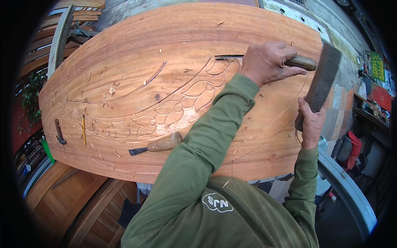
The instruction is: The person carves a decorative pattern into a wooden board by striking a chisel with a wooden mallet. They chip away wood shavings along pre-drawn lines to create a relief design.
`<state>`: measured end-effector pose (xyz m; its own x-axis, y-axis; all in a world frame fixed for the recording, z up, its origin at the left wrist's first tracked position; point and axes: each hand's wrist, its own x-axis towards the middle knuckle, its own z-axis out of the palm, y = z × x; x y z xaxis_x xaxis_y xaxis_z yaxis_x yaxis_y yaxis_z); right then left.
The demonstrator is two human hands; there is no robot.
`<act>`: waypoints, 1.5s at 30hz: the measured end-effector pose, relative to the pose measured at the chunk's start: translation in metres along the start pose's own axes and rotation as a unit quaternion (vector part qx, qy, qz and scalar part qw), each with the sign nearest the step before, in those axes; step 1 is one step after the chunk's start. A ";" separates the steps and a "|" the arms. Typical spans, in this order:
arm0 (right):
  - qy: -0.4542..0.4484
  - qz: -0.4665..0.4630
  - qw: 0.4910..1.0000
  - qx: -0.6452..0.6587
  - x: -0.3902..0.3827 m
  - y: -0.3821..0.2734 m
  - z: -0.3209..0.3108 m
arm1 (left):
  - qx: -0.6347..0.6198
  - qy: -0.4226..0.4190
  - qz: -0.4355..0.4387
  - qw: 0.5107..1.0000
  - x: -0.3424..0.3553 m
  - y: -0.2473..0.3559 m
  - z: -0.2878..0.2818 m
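My left hand [269, 62] grips a carving chisel [302, 63] with a wooden handle, held low over a large wooden panel [256, 22]. The dark blade points left and meets the upper end of a carved leaf-and-vine pattern. In my right hand [313, 120] is a dark, flat wooden mallet [324, 76], tilted upward. Its face is right at the butt of the chisel handle; whether they touch I cannot tell. A second chisel [164, 143] with a thick wooden handle lies nearer me. At the panel's left are a yellow pencil [84, 129] and a dark curved tool [59, 133].
Wood shavings [112, 90] are scattered over the panel. Panelled wooden pieces [74, 198] stand below its left front edge. A grey metal beam [349, 188] runs at lower right. Slatted timber [43, 39] is at far left, and a cluttered shelf [372, 108] at right.
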<state>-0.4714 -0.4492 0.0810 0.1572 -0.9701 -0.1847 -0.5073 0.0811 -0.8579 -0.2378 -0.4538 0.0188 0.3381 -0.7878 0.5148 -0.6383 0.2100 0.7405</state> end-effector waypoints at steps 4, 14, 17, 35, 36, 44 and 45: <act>0.125 -0.002 0.962 0.242 0.001 0.005 0.014 | -0.013 0.020 0.014 1.000 0.000 0.004 0.000; 0.070 -0.038 0.987 0.138 -0.012 0.005 0.019 | 0.015 0.040 0.028 0.999 -0.003 0.002 -0.003; 0.006 -0.011 0.999 0.030 -0.017 0.010 0.012 | 0.012 0.044 0.036 0.998 -0.003 0.003 -0.007; 0.014 0.021 0.992 0.121 -0.036 0.005 0.015 | 0.077 0.066 0.167 0.981 -0.024 0.033 -0.059; 0.017 0.024 0.992 0.122 -0.042 0.013 0.013 | 0.095 0.046 0.186 0.977 -0.035 0.047 -0.066; 0.068 0.038 0.972 0.223 -0.085 0.062 -0.025 | 0.025 -0.023 0.173 0.984 -0.054 0.094 -0.010; 0.052 0.064 0.975 0.207 -0.086 0.040 -0.027 | 0.009 -0.024 0.159 0.987 -0.046 0.085 0.004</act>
<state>-0.5281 -0.3686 0.0753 0.0163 -0.9621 -0.2722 -0.1291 0.2679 -0.9548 -0.3105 -0.4017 0.0561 0.0867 -0.7105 0.6983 -0.7189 0.4406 0.5376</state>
